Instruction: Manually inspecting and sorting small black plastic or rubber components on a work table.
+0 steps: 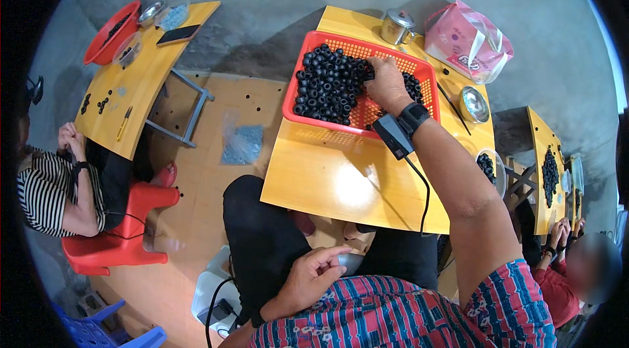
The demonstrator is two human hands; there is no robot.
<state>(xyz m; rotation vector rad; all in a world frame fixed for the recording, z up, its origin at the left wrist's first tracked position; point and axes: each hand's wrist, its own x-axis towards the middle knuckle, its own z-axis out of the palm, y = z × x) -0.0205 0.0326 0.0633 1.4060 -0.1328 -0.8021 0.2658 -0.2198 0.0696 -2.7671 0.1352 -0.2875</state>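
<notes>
We have our right hand [388, 86] nearer the black rings [326, 82], most lying just left of its bent fingers, though we cannot tell whether it grips any

The basket [367, 45] is smooth plastic, the worktop [341, 174] glossy, wood-toned; the mug [398, 27] and bowl [474, 104] are shiny metal. The small beads [327, 86] seem satin-smooth, probably plastic.

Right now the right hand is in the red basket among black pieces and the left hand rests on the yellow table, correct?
Not the left hand: the head view shows it at the lap, off the yellow table. The right hand is in the red basket among black pieces.
</notes>
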